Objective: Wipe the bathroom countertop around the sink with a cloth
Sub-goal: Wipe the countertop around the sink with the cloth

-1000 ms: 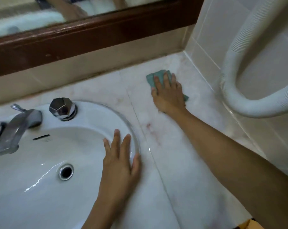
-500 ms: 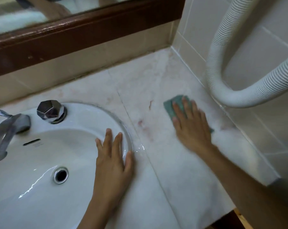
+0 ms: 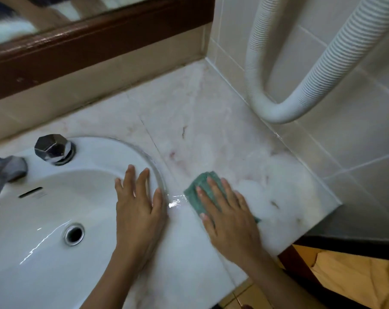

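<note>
Your marble counter (image 3: 202, 121) runs from the mirror wall out to the front edge, and the tiled side wall meets it on the right. The white sink (image 3: 32, 253) is set into it on the left. A ribbed white hose (image 3: 254, 70) loops down along the side wall above the counter's right part. Your left hand (image 3: 137, 215) lies flat on the sink's right rim, fingers straight, grasping nothing. Your right hand (image 3: 231, 221) is flat too, its straight fingers pressing the green cloth (image 3: 199, 179) onto the counter just right of the sink, near the front edge. A wet glint shows between your hands. A chrome knob (image 3: 53, 148) stands at the sink's back, and the drain (image 3: 74, 233) sits in the bowl.
</note>
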Motion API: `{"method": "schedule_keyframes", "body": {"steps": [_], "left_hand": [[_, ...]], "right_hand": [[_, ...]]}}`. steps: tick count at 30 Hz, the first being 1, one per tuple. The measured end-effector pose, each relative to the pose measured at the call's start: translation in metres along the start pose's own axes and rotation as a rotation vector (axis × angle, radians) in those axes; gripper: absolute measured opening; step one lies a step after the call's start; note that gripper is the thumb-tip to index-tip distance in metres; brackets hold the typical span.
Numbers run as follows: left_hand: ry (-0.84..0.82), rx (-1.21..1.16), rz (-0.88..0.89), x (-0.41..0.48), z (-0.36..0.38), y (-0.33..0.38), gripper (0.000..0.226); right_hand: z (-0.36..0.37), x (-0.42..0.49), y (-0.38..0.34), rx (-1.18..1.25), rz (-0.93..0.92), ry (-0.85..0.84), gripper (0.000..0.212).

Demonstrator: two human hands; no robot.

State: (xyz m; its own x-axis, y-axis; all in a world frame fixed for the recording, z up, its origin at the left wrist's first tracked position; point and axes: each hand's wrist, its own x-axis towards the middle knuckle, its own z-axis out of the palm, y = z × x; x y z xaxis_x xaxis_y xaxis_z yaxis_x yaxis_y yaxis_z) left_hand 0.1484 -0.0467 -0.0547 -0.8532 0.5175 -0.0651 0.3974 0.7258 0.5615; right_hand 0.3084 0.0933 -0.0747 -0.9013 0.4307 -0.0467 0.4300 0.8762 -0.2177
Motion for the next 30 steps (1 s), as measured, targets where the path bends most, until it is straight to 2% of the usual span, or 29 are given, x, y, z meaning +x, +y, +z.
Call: {"method": "schedule_keyframes", "body": {"steps": [2,5,9,12,15,17,19,22,25,27,30], "left_hand": [[0.002,0.009,-0.010,0.001,0.001,-0.001,0.060],[0.016,0.026,0.011,0.002,0.001,0.000,0.060],[0.027,0.042,0.012,0.003,0.003,-0.001,0.060],[0.042,0.034,0.039,0.005,0.004,-0.004,0.058],[0.049,-0.007,0.036,0.002,0.002,-0.005,0.054],[0.051,-0.034,0.052,0.001,0.000,-0.006,0.054],[0.051,-0.048,0.063,0.001,0.000,-0.007,0.053],[0.047,-0.055,0.059,0.001,0.002,-0.008,0.052],[0.057,-0.049,0.049,0.003,0.004,-0.008,0.053],[0.063,-0.046,0.040,0.004,0.005,-0.007,0.051],[0.075,-0.037,0.040,0.004,0.006,-0.007,0.049]], "right_hand": [[-0.011,0.008,0.044,-0.034,0.150,0.019,0.056],[-0.021,0.067,0.092,-0.085,0.340,0.026,0.059],[-0.020,0.152,0.079,-0.045,0.462,0.025,0.057],[0.000,0.151,0.014,0.016,0.336,0.045,0.058],[0.013,0.072,-0.051,0.080,0.129,0.028,0.058],[0.010,0.004,-0.059,0.080,0.005,-0.031,0.058],[0.003,-0.040,-0.028,0.034,-0.035,-0.067,0.058],[-0.009,-0.038,0.046,-0.075,0.160,-0.034,0.058],[-0.019,0.014,0.093,-0.081,0.383,-0.007,0.059],[-0.020,0.055,0.097,-0.073,0.479,0.017,0.058],[-0.010,0.086,0.057,0.001,0.566,0.033,0.060]]}}
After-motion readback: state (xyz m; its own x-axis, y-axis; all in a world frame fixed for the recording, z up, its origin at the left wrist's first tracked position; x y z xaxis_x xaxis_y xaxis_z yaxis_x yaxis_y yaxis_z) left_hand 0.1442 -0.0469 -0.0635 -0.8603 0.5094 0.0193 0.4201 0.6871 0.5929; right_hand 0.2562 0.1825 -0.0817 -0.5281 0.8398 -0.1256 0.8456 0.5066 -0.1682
